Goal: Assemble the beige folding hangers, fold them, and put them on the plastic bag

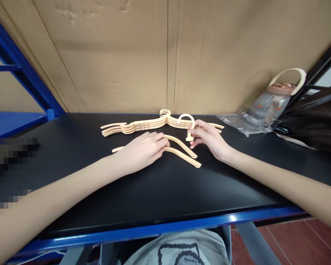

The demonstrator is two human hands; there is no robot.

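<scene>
A beige plastic hanger body (182, 151) lies on the black table (154, 191). My left hand (143, 151) rests palm down on its middle, fingers closed over it and pressing it to the table. My right hand (209, 138) pinches a separate beige hanger hook (188, 125), held upright just right of the hanger body's centre with its base near the table. Behind both hands lies a stack of several assembled beige hangers (143, 126), hooks pointing to the back.
A cardboard sheet (165, 55) covers the wall behind the table. At the back right stands a clear water jug (267, 106) with a pinkish lid and beige strap, on crumpled clear plastic. Blue shelf framing (22, 73) is at left; the table has a blue front edge.
</scene>
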